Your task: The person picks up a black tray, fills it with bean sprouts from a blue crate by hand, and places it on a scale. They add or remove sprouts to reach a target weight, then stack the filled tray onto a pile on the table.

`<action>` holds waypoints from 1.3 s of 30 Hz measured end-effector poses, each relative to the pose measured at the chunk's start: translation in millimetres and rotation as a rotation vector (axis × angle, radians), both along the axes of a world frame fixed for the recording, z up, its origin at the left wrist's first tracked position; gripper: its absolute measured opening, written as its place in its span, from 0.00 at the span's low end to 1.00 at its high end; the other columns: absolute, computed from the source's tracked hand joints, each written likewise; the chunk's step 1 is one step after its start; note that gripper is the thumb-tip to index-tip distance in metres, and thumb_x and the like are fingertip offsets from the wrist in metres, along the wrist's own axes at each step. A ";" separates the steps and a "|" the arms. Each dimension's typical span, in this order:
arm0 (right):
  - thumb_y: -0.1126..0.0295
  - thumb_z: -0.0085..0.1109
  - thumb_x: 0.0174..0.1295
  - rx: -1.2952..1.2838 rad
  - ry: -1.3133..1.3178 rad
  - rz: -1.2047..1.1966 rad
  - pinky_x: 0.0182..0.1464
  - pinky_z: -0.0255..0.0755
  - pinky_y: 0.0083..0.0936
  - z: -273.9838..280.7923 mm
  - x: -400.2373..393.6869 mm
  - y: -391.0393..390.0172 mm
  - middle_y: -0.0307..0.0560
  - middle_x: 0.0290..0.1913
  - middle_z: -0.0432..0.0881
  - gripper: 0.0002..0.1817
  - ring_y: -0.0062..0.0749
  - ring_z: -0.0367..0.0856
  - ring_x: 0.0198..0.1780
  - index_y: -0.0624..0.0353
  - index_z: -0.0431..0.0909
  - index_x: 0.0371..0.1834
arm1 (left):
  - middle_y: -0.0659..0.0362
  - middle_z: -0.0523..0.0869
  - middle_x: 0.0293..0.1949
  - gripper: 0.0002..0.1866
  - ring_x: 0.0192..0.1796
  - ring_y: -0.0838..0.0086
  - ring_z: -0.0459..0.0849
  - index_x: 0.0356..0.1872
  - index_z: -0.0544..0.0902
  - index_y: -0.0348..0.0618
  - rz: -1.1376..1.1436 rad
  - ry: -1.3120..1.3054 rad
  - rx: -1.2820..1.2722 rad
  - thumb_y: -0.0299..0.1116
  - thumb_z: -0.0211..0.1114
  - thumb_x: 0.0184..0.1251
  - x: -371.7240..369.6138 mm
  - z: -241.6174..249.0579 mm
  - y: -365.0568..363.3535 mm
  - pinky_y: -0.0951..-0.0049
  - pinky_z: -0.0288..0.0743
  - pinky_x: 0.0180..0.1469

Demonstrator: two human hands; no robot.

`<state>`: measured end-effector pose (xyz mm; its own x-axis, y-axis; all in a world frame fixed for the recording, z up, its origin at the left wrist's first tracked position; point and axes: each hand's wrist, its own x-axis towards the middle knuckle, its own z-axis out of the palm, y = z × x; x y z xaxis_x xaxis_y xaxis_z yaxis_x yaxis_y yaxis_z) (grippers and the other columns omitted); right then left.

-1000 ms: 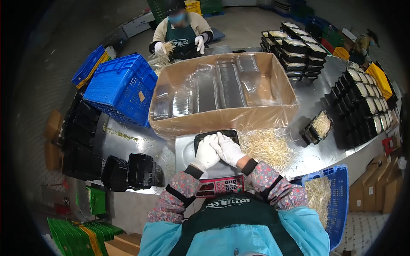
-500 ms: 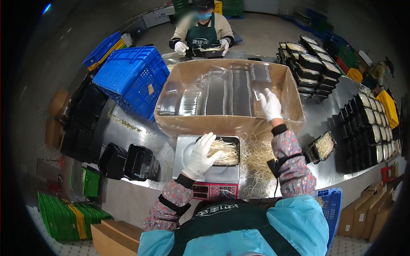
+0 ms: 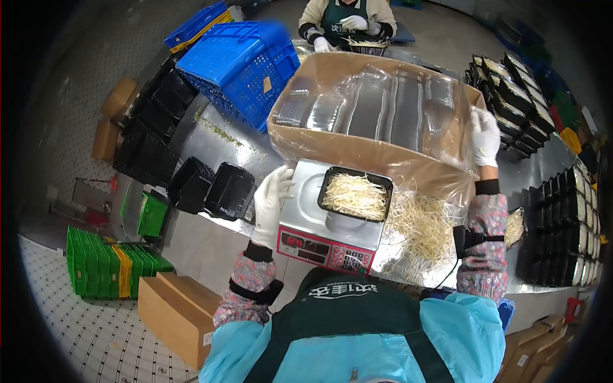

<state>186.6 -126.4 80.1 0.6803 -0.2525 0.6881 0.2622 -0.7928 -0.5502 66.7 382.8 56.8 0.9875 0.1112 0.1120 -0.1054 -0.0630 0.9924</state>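
A black tray of bean sprouts (image 3: 355, 195) sits on the electronic scale (image 3: 300, 220), whose red display is lit. Just left of the scale, my left hand (image 3: 271, 203) in a white glove has its fingers apart and holds nothing. Against the right rim of a large cardboard box (image 3: 377, 159), my right hand (image 3: 485, 139), also gloved, has its fingers bent around the edge. Stacks of clear plastic lids (image 3: 369, 102) stand inside the box in a plastic liner. Loose bean sprouts (image 3: 421, 230) lie heaped right of the scale.
Empty black trays (image 3: 228, 190) stand at the left, near a tipped blue crate (image 3: 236, 67). Filled trays (image 3: 565, 223) are stacked at the right. Across the table, a person with gloved hands (image 3: 353, 23) has another tray of sprouts (image 3: 368, 47).
My view has swung. My right hand has gone from the lids to the box's right rim. My left hand has left the tray on the scale and moved to the scale's left side.
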 end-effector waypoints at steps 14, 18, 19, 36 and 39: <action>0.68 0.56 0.71 0.216 0.367 0.999 0.50 0.76 0.24 59.5 -141.6 158.6 0.47 0.56 0.83 0.24 0.29 0.82 0.52 0.55 0.72 0.70 | 0.46 0.81 0.53 0.41 0.41 0.70 0.87 0.77 0.48 0.30 -0.471 0.115 -0.483 0.26 0.61 0.68 20.7 41.3 -34.1 0.77 0.82 0.36; 0.71 0.53 0.72 0.665 0.676 0.734 0.31 0.65 0.08 3.4 -163.6 177.9 0.33 0.37 0.80 0.30 0.07 0.71 0.30 0.53 0.61 0.78 | 0.54 0.82 0.46 0.42 0.38 0.74 0.86 0.78 0.48 0.37 -0.508 0.052 -0.325 0.19 0.59 0.65 -10.3 11.7 -43.2 0.79 0.81 0.38; 0.72 0.53 0.72 0.622 0.732 0.688 0.34 0.71 0.12 -10.7 -167.6 178.7 0.33 0.37 0.79 0.28 0.11 0.73 0.32 0.54 0.65 0.76 | 0.54 0.82 0.46 0.42 0.38 0.74 0.86 0.78 0.48 0.37 -0.510 0.051 -0.326 0.19 0.59 0.65 -18.3 3.9 -42.4 0.79 0.81 0.38; 0.61 0.57 0.72 0.338 0.516 0.322 0.44 0.77 0.27 -159.0 -82.3 186.3 0.46 0.38 0.88 0.15 0.33 0.84 0.38 0.55 0.81 0.55 | 0.52 0.90 0.43 0.15 0.42 0.66 0.88 0.48 0.87 0.36 -0.239 -0.039 0.400 0.38 0.65 0.70 91.8 -126.4 -46.3 0.71 0.79 0.47; 0.68 0.64 0.68 0.805 0.621 0.410 0.39 0.71 0.15 -164.3 -77.6 183.7 0.32 0.33 0.83 0.08 0.13 0.75 0.35 0.62 0.80 0.41 | 0.56 0.90 0.40 0.13 0.39 0.73 0.87 0.45 0.87 0.33 -0.246 0.133 0.121 0.32 0.68 0.67 84.2 -116.2 -46.5 0.74 0.79 0.44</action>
